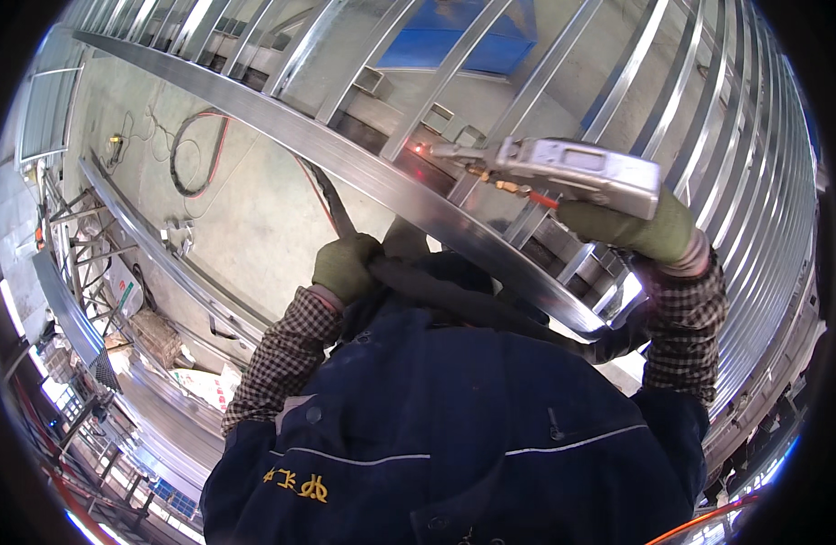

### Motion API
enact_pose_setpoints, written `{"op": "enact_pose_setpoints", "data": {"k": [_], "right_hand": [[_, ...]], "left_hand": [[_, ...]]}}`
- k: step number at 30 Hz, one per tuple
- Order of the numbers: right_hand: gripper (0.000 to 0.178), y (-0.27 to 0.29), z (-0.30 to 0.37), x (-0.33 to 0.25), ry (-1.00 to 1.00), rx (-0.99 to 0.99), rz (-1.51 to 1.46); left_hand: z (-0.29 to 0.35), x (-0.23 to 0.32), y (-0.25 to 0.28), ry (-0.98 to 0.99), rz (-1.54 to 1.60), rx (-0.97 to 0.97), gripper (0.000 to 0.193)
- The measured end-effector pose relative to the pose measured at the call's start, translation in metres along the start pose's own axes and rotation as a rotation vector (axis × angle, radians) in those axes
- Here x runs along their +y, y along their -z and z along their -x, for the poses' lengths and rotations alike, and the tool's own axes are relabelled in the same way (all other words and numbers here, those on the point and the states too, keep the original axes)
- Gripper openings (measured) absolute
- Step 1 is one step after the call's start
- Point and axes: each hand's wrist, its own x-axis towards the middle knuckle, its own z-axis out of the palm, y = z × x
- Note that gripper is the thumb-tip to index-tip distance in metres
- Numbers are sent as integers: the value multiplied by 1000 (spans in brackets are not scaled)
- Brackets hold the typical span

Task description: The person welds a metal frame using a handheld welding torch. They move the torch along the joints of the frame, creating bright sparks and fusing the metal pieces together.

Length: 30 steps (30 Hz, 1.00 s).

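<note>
My right hand, in a green work glove, is closed around the handle of a silver handheld laser welding gun. The gun's narrow nozzle points left, and a small red-orange glow shows at its tip, beside the joint of an upright bar and a long metal rail. Close to my body, my gloved left hand grips a thick black hose. This hose runs across my front toward the right arm. The fingers' undersides are hidden on both hands.
Many parallel metal bars fill the upper right, forming a grille. Beneath them a blue panel is visible. A coiled hose and thin cables lie on the pale floor. Long metal profiles and a rack stand at left.
</note>
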Motion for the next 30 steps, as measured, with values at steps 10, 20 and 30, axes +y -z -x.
{"op": "enact_pose_setpoints", "data": {"k": [10, 20, 30], "right_hand": [[49, 20, 124, 29, -204, 99, -256], [61, -1, 156, 67, -216, 111, -312], [61, 3, 145, 60, -178, 14, -424]], "left_hand": [[-2, 91, 28, -557, -6, 82, 21], [-11, 119, 28, -583, -14, -57, 32], [-15, 115, 26, -570, -78, -94, 37]]}}
